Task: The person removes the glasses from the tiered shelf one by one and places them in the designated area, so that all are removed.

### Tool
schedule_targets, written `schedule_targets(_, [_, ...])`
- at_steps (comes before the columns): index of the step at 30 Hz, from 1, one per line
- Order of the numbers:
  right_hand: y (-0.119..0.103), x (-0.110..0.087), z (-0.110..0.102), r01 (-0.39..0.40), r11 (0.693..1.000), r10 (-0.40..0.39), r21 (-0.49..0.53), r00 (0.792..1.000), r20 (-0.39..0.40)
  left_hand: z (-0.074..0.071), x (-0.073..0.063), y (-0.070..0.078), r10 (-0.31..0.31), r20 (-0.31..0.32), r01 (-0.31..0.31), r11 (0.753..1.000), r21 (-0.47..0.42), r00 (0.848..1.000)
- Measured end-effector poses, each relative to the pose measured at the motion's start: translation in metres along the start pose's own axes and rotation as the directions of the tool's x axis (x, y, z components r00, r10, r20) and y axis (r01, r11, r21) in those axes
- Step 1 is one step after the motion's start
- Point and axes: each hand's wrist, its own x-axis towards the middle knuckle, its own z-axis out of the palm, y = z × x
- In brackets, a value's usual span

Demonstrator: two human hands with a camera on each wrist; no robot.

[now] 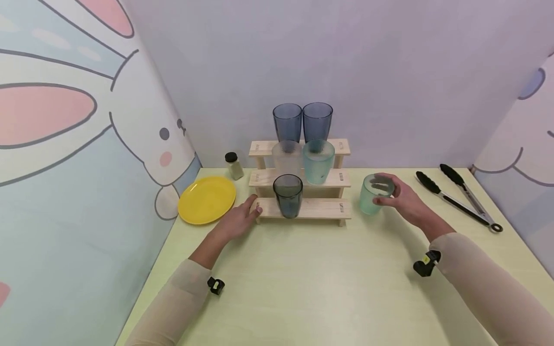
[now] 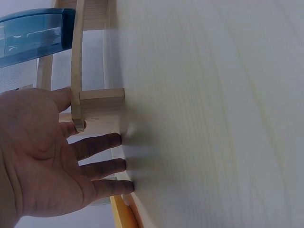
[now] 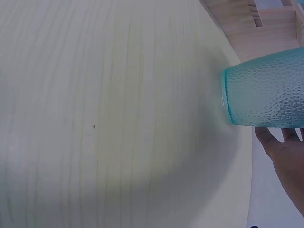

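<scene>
At the left end of a three-step wooden rack (image 1: 320, 208), my left hand (image 1: 239, 220) pinches the lowest board between thumb and index finger. In the left wrist view its other fingers (image 2: 102, 169) stretch straight toward the table. My right hand (image 1: 404, 199) grips a textured teal glass (image 1: 369, 201) to the right of the rack, thumb on the near side. The right wrist view shows that glass's base close over the table. A dark grey glass (image 1: 288, 197) stands on the lowest step. The middle step bears a clear frosted glass (image 1: 285, 158) and another teal glass (image 1: 318, 163).
Two blue-grey glasses (image 1: 287, 122) stand side by side on the top step against the wall. Left of the rack are a yellow plate (image 1: 207, 200) and a small black-capped jar (image 1: 234, 166). Black-tipped metal tongs (image 1: 465, 202) lie at the right, past my right hand.
</scene>
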Motion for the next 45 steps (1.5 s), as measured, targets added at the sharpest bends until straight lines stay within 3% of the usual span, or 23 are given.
schedule_targets(7, [-0.005, -0.002, -0.002, 0.002, 1.0, -0.002, 0.001, 1.0, -0.014, -0.001, 0.0, 0.0, 0.013, -0.005, -0.013, 1.0, 0.01, 1.0])
schedule_targets(12, [-0.013, -0.005, -0.008, 0.06, 0.998, -0.059, 0.022, 0.997, -0.046, -0.001, 0.0, 0.0, 0.009, -0.006, -0.009, 1.0, 0.01, 1.0])
schedule_targets(21, [-0.047, -0.012, -0.018, 0.101, 0.993, -0.096, 0.055, 0.991, -0.09, 0.0, -0.003, 0.0, -0.001, -0.006, 0.001, 1.0, 0.007, 1.0])
schedule_targets(25, [-0.062, -0.014, -0.017, 0.163, 0.982, -0.153, 0.09, 0.982, -0.11, 0.0, -0.002, 0.0, -0.008, -0.007, 0.008, 1.0, 0.006, 1.0])
schedule_targets(32, [-0.083, -0.016, -0.002, 0.233, 0.962, -0.221, 0.14, 0.971, -0.094, -0.001, -0.001, -0.001, -0.007, -0.006, 0.007, 1.0, 0.007, 1.0])
schedule_targets(38, [-0.091, -0.016, 0.018, 0.297, 0.919, -0.301, 0.26, 0.953, -0.027, 0.0, -0.001, -0.002, 0.004, -0.01, -0.004, 1.0, 0.005, 1.0])
schedule_targets(45, [-0.099, -0.015, 0.044, 0.279, 0.937, -0.293, 0.211, 0.956, 0.033, 0.0, 0.0, -0.001, 0.004, -0.003, -0.004, 1.0, 0.008, 1.0])
